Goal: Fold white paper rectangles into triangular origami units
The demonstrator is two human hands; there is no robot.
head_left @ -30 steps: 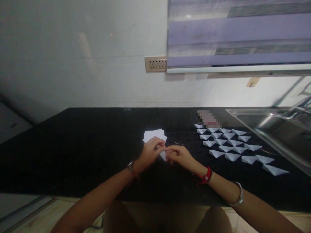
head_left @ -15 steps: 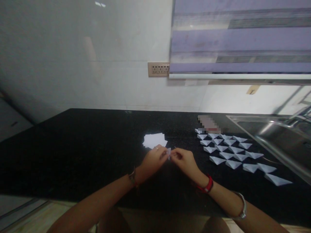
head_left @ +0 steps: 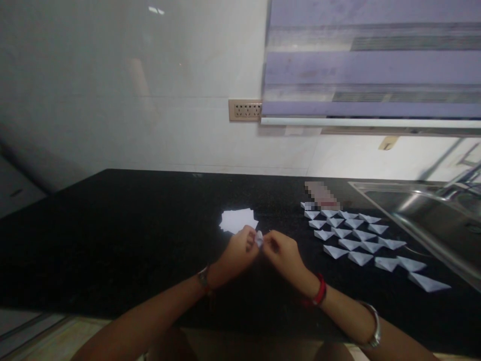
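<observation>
Between my two hands is a small piece of folded white paper [head_left: 259, 239]. My left hand [head_left: 241, 249] pinches it from the left side. The bent fingers of my right hand [head_left: 282, 249] close on its right edge. Just beyond my left hand lies a loose stack of white paper sheets [head_left: 236, 219] on the dark countertop. To the right of my right hand, several folded white paper pieces [head_left: 352, 244] are laid out in uneven rows, each with a pointed end.
The black countertop [head_left: 112, 240] runs along a pale tiled wall. A metal sink [head_left: 432, 215] with a tap is set in at the right. Behind the folded pieces lies a blurred-out flat object [head_left: 321, 193]. A wall socket [head_left: 246, 110] and a purple striped blind [head_left: 356, 65] are above.
The folded paper between my fingers has turned slightly, and my left fingers have curled in more. The view has tilted a little. The laid-out pieces stay in place.
</observation>
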